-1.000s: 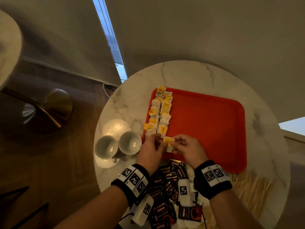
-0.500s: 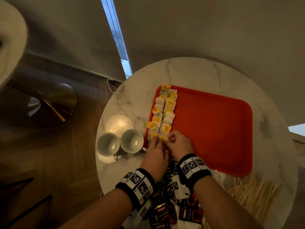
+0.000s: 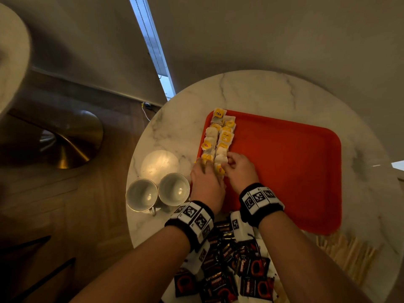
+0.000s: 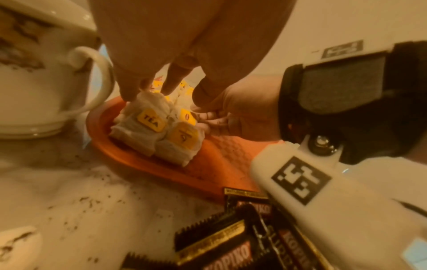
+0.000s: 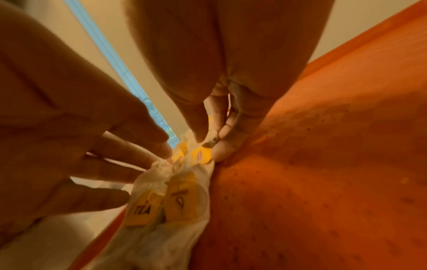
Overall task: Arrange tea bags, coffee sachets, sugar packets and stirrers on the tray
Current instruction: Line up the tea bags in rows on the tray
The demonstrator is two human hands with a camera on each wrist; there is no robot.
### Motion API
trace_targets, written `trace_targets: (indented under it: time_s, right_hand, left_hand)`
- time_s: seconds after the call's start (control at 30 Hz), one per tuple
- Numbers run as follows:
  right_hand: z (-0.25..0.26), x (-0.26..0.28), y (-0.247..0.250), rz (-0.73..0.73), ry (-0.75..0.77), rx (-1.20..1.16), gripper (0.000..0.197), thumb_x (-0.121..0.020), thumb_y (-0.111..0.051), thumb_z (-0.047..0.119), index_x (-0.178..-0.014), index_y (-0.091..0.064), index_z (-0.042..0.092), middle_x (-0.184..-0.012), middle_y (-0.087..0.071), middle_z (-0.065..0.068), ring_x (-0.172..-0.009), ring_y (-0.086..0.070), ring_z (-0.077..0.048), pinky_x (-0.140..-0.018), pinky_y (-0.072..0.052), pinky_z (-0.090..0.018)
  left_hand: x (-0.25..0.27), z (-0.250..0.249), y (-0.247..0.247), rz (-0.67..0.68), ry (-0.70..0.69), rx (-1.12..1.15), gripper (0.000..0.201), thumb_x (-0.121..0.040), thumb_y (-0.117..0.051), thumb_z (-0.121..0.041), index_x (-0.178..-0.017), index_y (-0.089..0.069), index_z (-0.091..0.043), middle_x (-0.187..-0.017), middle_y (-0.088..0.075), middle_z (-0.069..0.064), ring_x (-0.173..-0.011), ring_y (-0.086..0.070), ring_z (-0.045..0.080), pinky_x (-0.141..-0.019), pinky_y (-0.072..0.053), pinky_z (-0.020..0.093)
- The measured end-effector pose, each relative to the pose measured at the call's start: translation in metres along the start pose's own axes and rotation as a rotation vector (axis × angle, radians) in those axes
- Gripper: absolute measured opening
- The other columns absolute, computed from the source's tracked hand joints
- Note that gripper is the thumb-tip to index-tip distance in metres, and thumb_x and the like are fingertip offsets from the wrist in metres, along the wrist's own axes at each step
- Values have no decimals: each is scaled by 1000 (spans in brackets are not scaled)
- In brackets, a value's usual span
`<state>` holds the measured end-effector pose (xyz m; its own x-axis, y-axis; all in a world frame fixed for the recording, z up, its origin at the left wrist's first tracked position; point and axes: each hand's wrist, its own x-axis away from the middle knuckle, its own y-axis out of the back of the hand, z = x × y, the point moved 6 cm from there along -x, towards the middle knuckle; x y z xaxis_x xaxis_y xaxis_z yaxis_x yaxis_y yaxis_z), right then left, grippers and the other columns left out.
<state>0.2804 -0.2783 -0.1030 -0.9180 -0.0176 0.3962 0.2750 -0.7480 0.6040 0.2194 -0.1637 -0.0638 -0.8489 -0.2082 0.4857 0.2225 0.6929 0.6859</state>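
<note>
A red tray lies on the round marble table. Two columns of tea bags with yellow tags run along its left side. My left hand lies with straight fingers on the near end of the left column; in the left wrist view its fingertips press a bag tagged TEA. My right hand is curled at the right column and pinches a tea bag between thumb and fingers. Dark coffee sachets lie heaped below my wrists. Wooden stirrers lie at the near right.
Two white cups and a saucer stand left of the tray, close to my left hand. The tray's middle and right show bare red surface. A brass table base stands on the wooden floor to the left.
Both hands have moved forward from the tray's near edge onto the near end of the tea bag columns. The tea bag they held between them now lies in the row.
</note>
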Motion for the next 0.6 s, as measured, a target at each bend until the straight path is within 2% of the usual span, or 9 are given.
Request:
trace_targets:
  time_s: [0.1,0.17,0.27,0.37,0.5,0.6]
  right_hand:
    - [-7,6,10,-33,-62,-22,40,-92,-69,33,-130,-63,21,-102,-62,8,-102,-63,-19,-94,-55,-46]
    - [-12,15,15,-23,-107,-26,41,-91,-71,33,-129,-62,20,-101,-64,8,-99,-63,-17,-91,-55,-41]
    - [-14,36,11,67,-151,-15,33,-93,-70,29,-124,-62,23,-100,-66,7,-89,-63,-11,-71,-49,-22]
    - [-16,47,-2,120,-159,-48,22,-98,-62,20,-119,-61,26,-94,-66,10,-76,-61,-3,-54,-40,-13]
    - [-15,47,-5,81,-165,-193,29,-96,-64,12,-122,-60,24,-98,-68,8,-83,-66,-6,-58,-48,-14]
    - [-16,44,4,60,-169,-212,37,-90,-73,17,-124,-59,21,-97,-66,9,-83,-64,-3,-64,-47,-16]
  left_hand:
    - [1,0,1,-17,-6,-11,58,-104,-48,-29,-157,-28,-14,-165,-13,15,-151,-14,33,-124,-20,42]
    - [-2,-2,1,-7,-9,-26,60,-103,-49,-29,-157,-27,-15,-165,-12,14,-151,-12,33,-124,-20,43]
    - [-5,-3,0,15,-4,-16,59,-103,-48,-30,-157,-27,-16,-165,-13,12,-150,-14,32,-122,-22,45]
    - [-5,-3,-1,12,-13,3,56,-104,-47,-30,-156,-29,-18,-163,-16,11,-149,-16,31,-121,-26,45]
    - [-6,-5,4,-19,-2,15,54,-104,-47,-28,-155,-31,-20,-162,-19,9,-147,-22,30,-119,-33,45]
    - [-6,-12,13,-37,-21,42,58,-103,-48,-23,-157,-27,-20,-161,-19,10,-146,-22,29,-118,-34,44]
